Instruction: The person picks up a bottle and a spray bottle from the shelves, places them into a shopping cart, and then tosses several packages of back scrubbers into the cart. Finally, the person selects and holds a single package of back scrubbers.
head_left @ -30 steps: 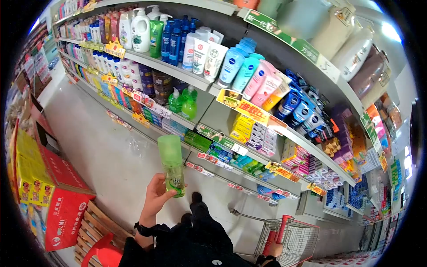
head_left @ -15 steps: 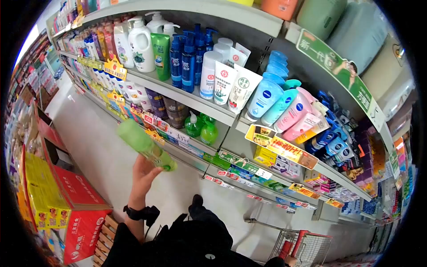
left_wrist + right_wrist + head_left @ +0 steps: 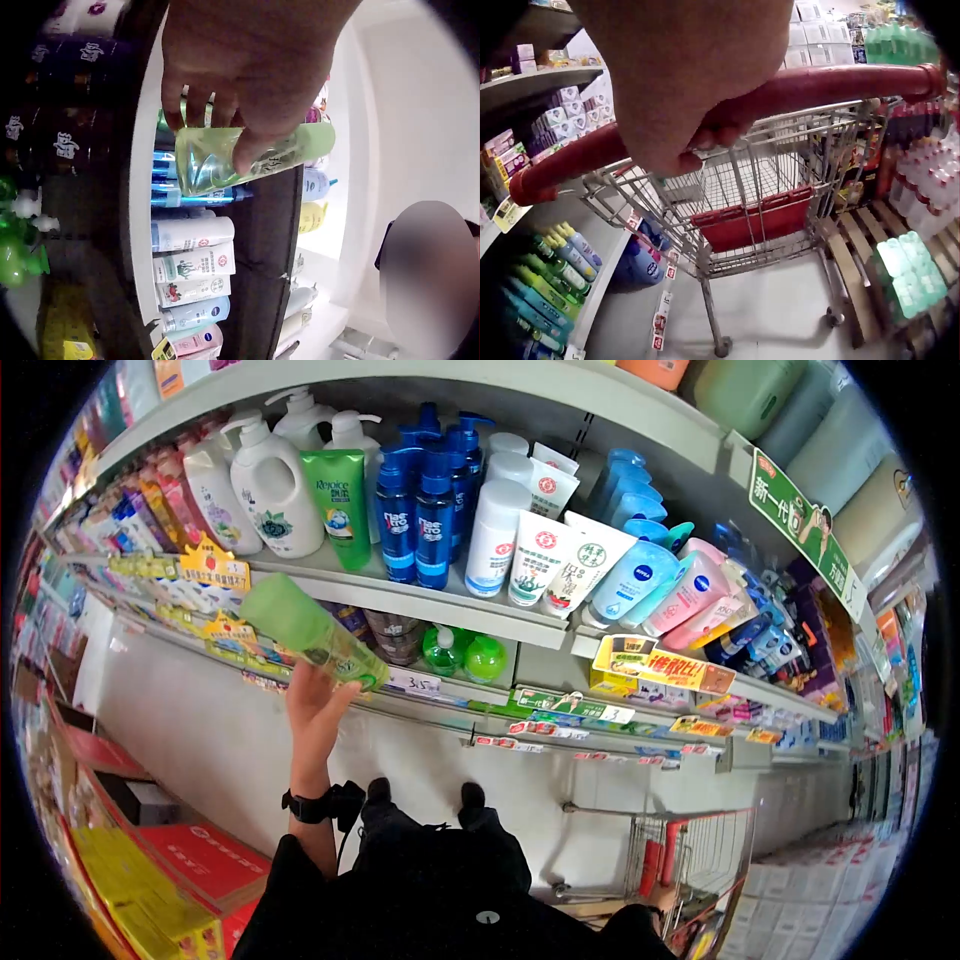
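Note:
My left hand (image 3: pixel 315 710) grips a clear green bottle (image 3: pixel 285 610) with a pale green cap, held up in front of the shelves. The bottle tilts, its cap toward the upper left in the head view. In the left wrist view the thumb and fingers wrap around the bottle (image 3: pixel 210 157), and liquid shows inside it. Low on the right, my right hand (image 3: pixel 660 900) is on a shopping cart (image 3: pixel 690 860). The right wrist view shows that hand (image 3: pixel 697 82) curled around the cart's red handle (image 3: pixel 825 88).
Behind the green bottle, a shelf holds white pump bottles (image 3: pixel 275 485), a green tube (image 3: pixel 340 510), blue pump bottles (image 3: pixel 435 525) and white tubes (image 3: pixel 545 560). Red and yellow boxes (image 3: pixel 150 890) stand at the lower left. A wooden pallet (image 3: pixel 855 277) lies beside the cart.
The green bottle has gone from nearly upright to tilted, and my left hand has carried it up and left, nearer the shelves in view. My right hand stays on the cart.

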{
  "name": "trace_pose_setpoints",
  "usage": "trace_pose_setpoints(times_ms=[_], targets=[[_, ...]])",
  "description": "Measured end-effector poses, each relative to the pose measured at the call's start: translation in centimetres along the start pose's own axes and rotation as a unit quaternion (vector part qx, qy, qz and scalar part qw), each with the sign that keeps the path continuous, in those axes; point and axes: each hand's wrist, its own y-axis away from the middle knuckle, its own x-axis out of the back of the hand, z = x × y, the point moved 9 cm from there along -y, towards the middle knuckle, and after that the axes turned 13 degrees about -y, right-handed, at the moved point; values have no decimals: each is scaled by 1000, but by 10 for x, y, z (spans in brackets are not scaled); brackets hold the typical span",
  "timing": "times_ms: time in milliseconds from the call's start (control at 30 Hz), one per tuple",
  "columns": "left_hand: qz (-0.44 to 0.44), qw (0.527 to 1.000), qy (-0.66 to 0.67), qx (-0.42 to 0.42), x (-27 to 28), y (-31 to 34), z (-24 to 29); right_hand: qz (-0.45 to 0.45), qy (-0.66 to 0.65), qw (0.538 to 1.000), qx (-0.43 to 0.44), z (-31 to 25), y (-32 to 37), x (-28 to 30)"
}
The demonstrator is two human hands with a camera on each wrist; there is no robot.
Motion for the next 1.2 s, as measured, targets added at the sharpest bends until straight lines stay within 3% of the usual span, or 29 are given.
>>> trace_pose_setpoints(times_ms=[67,100,267,333,467,600,667,767,967,1067,1200], targets=[[-18,1000,17,-8,10,-16,9,-49,-36,998,-9,-33,28,13],[-31,999,16,-16,18,-21,8,-32,-17,999,-11,-66,61,39],[-119,990,-11,-80,47,-52,10,6,-16,1000,20,-104,146,46],[-120,991,-31,-45,55,-64,7,-28,3,1000,8,-115,172,44],[-120,990,-69,-27,57,-89,6,9,-5,999,54,-130,212,47],[-112,991,-29,-71,55,-112,5,33,34,997,67,-130,235,38],[-90,992,-13,-84,57,-117,5,-2,-29,993,111,-154,252,57],[-60,994,-30,-91,67,-118,3,63,-49,984,157,-167,267,72],[-40,996,-40,-63,88,-104,-3,-24,-37,985,167,-161,278,56],[-37,998,-29,-52,100,-95,-13,-27,-48,988,145,-166,282,58],[-48,997,-30,-49,110,-87,-16,-142,-46,980,133,-166,273,42]])
